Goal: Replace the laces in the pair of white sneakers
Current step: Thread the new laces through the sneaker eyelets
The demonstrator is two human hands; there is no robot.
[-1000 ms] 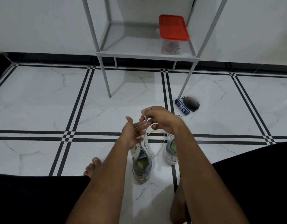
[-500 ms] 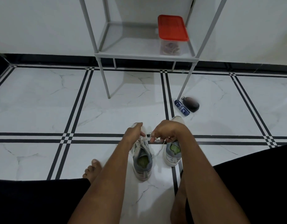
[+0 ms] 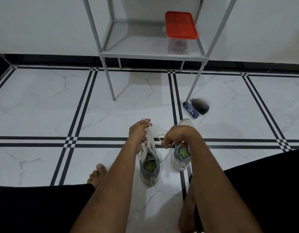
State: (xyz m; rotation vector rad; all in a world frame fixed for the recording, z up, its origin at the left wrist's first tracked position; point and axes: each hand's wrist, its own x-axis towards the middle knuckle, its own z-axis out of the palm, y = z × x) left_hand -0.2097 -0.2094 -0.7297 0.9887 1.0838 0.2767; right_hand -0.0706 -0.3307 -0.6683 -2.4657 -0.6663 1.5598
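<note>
While we sit on the floor, the scene reads so:
Sneakers: left sneaker (image 3: 149,165) and right sneaker (image 3: 181,157) stand side by side between our arms.
Lace (image 3: 160,140): white, strung between both hands.
Left hand (image 3: 138,132): pinches one lace end above the left sneaker.
Right hand (image 3: 174,137): fingers curled round the other end.
Writing: blue tube (image 3: 190,109) print is too small to read.
Room: bare tile (image 3: 36,106) lies to our left; shelf (image 3: 152,54) stands ahead.

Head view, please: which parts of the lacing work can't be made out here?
- Toe of the left sneaker: hidden behind the left hand.
- Front of the right sneaker: covered by the right hand.
- Which eyelets the lace passes through: too small.
- Contents of the red-lidded container: blurred.
</note>
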